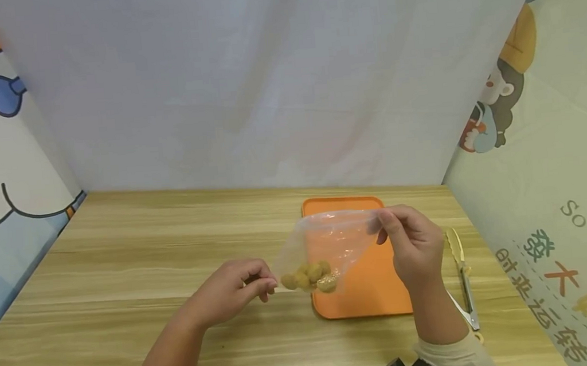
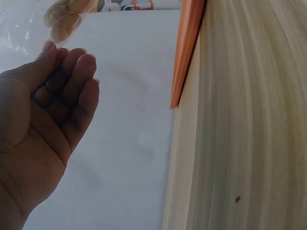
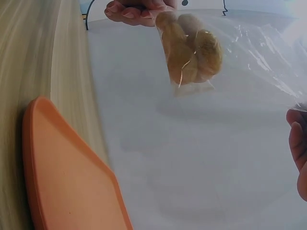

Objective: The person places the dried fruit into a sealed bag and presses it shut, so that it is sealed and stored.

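Observation:
A clear plastic bag is stretched between my two hands, tilted, above the orange tray. Several round, yellowish-brown balls lie gathered in its lower left part; their exact kind is unclear. My left hand pinches the lower corner beside the balls with thumb and forefinger, and in the left wrist view the other fingers of that hand curl loosely. At the upper right corner, my right hand pinches the bag's edge. The right wrist view shows the balls pressed together inside the film.
Metal tongs with yellowish tips lie on the wooden table, right of the tray and partly behind my right wrist. A pale curtain hangs along the table's back edge, with printed cloths at both sides.

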`<state>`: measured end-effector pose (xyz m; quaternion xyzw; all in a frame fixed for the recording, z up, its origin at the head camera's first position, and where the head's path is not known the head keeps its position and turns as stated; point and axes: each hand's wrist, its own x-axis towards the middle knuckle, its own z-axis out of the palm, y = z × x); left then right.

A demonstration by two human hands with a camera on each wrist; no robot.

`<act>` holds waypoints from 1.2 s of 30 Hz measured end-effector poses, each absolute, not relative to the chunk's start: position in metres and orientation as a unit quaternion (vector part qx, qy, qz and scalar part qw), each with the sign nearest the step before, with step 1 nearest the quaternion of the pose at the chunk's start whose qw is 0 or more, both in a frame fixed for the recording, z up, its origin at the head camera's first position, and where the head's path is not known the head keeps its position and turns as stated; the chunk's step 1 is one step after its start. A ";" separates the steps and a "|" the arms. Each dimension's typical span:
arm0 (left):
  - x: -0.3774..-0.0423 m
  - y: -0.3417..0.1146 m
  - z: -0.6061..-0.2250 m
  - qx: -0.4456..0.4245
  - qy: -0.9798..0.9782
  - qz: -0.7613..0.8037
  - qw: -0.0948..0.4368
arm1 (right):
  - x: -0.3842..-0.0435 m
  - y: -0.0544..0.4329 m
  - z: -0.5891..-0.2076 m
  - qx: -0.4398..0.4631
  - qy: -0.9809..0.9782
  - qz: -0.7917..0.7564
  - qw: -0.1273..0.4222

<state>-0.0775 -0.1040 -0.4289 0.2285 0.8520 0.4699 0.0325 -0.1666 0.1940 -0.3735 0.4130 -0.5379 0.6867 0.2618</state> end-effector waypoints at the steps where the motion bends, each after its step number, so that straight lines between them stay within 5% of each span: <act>1: -0.076 -0.103 -0.429 0.226 0.854 0.468 0.035 | -0.166 0.195 -0.373 0.413 -0.536 0.689 0.260; 17: -0.055 -0.079 -0.429 0.159 0.895 0.417 0.015 | -0.152 0.209 -0.374 0.478 -0.514 0.677 0.219; 22: -0.045 -0.072 -0.415 0.132 0.871 0.464 -0.093 | -0.148 0.208 -0.376 0.504 -0.541 0.632 0.231; 29: -0.039 -0.064 -0.398 0.229 0.822 0.458 -0.247 | -0.141 0.204 -0.375 0.515 -0.560 0.610 0.222; 36: -0.039 -0.057 -0.391 0.290 0.764 0.468 -0.337 | -0.136 0.199 -0.377 0.522 -0.540 0.633 0.189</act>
